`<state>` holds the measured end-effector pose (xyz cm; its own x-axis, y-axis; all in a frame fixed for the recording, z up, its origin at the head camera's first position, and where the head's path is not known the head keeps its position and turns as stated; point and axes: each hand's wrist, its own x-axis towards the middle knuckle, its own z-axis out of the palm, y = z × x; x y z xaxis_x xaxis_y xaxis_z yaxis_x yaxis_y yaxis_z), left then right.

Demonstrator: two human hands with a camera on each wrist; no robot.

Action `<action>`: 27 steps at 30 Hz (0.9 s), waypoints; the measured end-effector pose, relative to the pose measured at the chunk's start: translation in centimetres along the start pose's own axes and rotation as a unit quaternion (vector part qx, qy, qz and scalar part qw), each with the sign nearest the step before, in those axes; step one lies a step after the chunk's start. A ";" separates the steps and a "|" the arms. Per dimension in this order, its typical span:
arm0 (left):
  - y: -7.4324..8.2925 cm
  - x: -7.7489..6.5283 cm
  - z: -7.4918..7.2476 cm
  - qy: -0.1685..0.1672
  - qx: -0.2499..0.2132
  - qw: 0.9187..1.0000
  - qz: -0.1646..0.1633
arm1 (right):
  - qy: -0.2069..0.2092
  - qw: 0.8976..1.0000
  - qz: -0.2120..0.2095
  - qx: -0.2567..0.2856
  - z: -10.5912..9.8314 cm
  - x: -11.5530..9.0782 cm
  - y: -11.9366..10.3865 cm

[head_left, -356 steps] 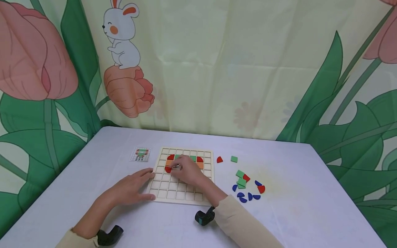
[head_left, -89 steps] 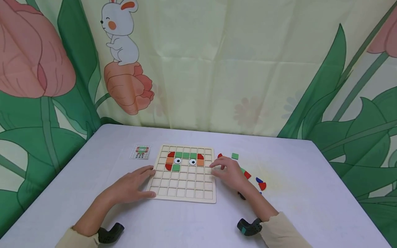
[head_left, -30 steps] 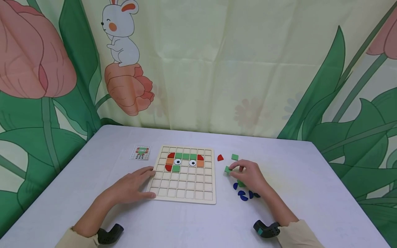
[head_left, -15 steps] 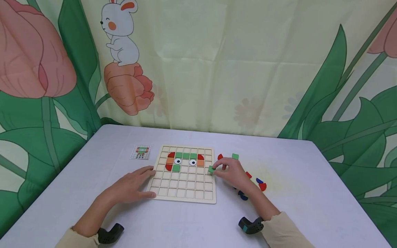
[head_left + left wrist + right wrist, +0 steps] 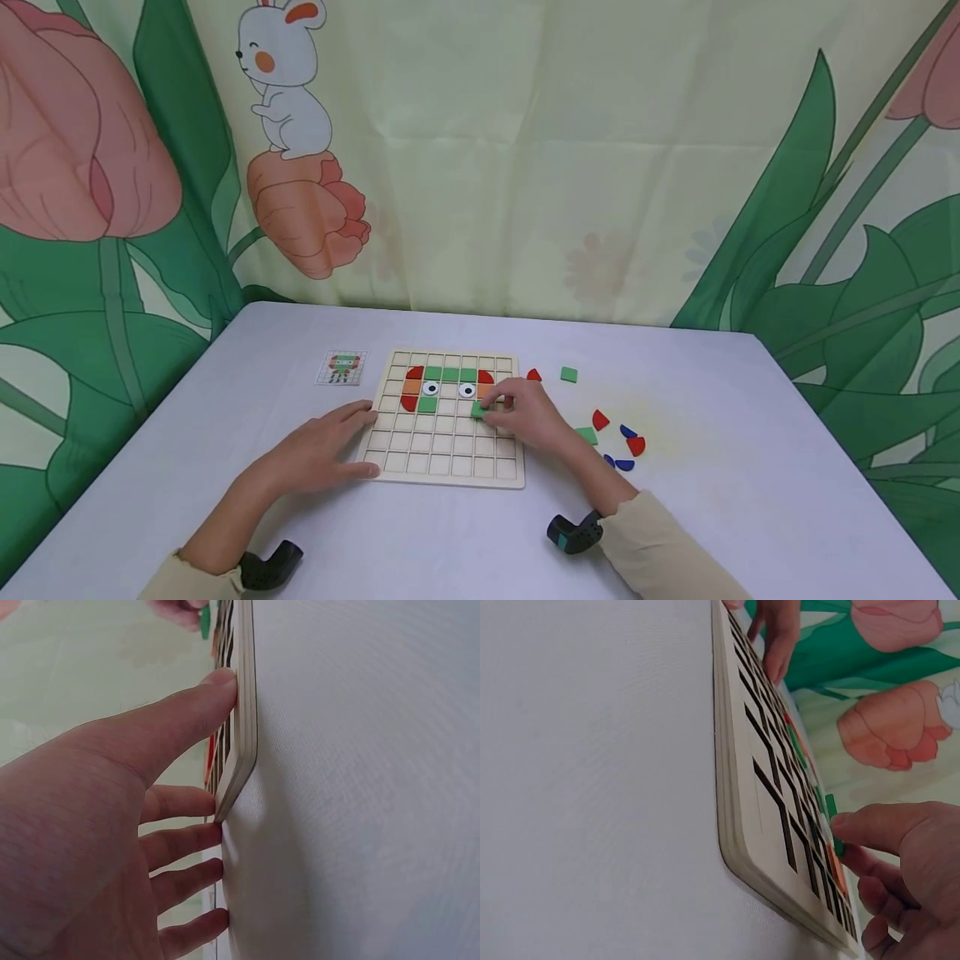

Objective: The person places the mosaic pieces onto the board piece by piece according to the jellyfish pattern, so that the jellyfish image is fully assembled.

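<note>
Board (image 5: 441, 465) w/ clrd pcs (image 5: 450, 374) inset, R hand (image 5: 527, 414) pinching grn sq (image 5: 477, 410)

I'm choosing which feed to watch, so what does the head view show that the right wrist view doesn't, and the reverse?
Only the head view: the picture card, the black wrist devices, and the loose red wedges and blue half-circles lying right of the board.

Only the right wrist view: a close look at the layered stripes along the board's side edge.

Both: the board, the right hand pinching a green tile, the left hand at the board's left edge, and the tulip backdrop.
</note>
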<state>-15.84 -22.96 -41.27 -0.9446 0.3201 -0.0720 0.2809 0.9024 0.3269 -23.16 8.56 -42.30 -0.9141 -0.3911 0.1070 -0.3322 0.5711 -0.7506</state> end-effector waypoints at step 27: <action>-0.1 0.1 0.2 0.001 0.001 1.000 -0.008 | 0.008 0.995 -0.069 -0.075 3.5 3.0 -2.0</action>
<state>-15.95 -23.00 -41.51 -0.9494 0.3052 -0.0748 0.2663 0.9078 0.3242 -24.40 3.78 -42.74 -0.8609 -0.4621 0.2130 -0.4842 0.6154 -0.6219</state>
